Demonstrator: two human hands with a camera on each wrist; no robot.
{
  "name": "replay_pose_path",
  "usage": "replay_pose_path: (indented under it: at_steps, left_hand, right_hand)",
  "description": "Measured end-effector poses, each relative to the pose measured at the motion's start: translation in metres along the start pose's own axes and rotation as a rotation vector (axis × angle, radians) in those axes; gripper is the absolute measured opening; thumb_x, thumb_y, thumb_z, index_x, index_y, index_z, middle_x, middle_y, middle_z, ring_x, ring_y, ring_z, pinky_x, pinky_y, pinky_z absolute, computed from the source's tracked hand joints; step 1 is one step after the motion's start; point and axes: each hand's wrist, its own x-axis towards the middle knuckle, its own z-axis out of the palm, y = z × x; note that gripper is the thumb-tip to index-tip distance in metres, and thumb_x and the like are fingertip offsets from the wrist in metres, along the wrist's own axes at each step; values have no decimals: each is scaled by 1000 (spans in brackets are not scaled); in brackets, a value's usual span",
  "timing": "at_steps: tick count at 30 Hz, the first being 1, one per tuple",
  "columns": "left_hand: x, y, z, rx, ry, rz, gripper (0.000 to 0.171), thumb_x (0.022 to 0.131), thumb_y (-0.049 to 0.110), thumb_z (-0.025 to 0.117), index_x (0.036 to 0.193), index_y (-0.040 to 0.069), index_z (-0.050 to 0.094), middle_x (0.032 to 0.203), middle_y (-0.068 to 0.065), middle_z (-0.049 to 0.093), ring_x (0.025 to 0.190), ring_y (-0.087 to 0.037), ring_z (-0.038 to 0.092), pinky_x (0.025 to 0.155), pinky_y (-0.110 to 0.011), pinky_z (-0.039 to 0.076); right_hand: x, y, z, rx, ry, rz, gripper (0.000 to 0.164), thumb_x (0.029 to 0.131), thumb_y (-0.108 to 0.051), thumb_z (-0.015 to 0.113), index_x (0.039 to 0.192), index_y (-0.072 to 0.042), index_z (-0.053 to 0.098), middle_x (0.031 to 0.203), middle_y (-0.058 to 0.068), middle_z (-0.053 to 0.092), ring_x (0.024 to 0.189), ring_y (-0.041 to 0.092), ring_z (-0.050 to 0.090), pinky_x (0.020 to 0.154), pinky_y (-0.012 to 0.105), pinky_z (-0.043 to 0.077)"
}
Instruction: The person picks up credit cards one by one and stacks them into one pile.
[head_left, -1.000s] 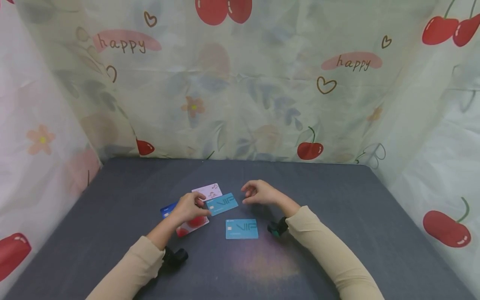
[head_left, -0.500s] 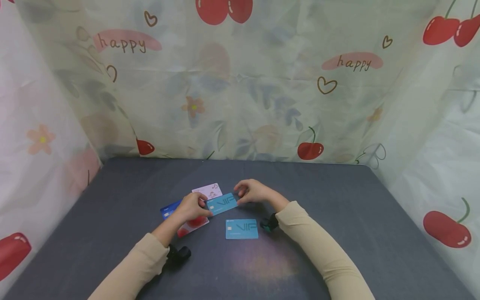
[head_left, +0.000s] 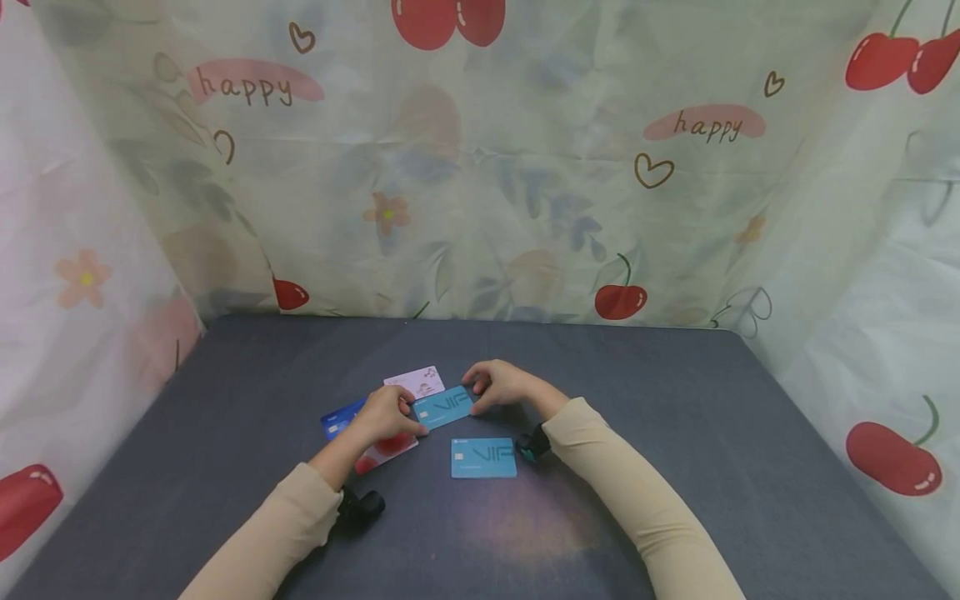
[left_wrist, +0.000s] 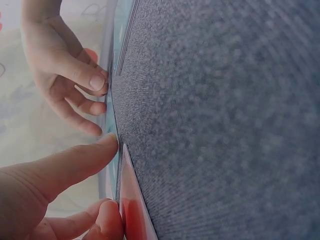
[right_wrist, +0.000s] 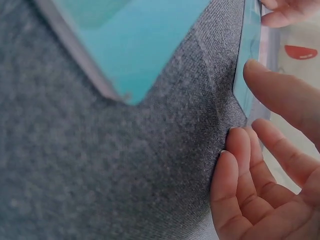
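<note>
A light-blue VIP card (head_left: 442, 407) lies at the middle of the group, with a hand at each short end. My left hand (head_left: 381, 415) grips its left end, thumb at the near corner and fingers at the far one. My right hand (head_left: 507, 388) pinches the right end, its thumb (right_wrist: 267, 82) on the card's edge in the right wrist view. A second light-blue VIP card (head_left: 483, 458) lies nearer, apart from both hands. Under my left hand lie a red-and-white card (head_left: 373, 460) and a dark-blue card (head_left: 339, 418), both partly hidden.
A pale pink card (head_left: 422, 381) lies just behind the gripped card and is partly overlapped. All the cards are on a dark grey cloth-covered table (head_left: 637, 375). A cherry-print curtain (head_left: 480, 233) stands along the back and sides.
My right hand has come left from beside the card onto its right end. My left hand has shifted slightly right onto the left end. The card has barely moved.
</note>
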Motion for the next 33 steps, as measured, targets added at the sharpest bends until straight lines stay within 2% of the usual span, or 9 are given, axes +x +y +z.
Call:
replay_pose_path:
  at_steps: [8,18,33]
  left_hand:
    - [3,-2,2,5,26,-9,50,66,16,83,105,-3,60,86,-9,58,76,-17,52,70,-27,43]
    - [5,0,3,-10,15,-36,49,66,16,83,105,-2,59,87,-9,58,78,-18,52,71,-27,43]
    - [2,5,5,-3,33,-23,47,66,12,83,103,-2,58,90,-11,63,80,-20,55,78,-34,46]
  right_hand:
    - [3,-1,3,-7,-1,3,47,72,-10,78,115,-5,59,94,6,57,80,13,48,68,21,40]
    - [4,0,5,0,9,9,45,72,-8,78,113,-6,59,89,4,54,77,13,46,65,20,38]
    - [3,-2,5,39,26,6,45,70,-4,78,108,-4,55,85,5,59,72,11,51,64,20,41]
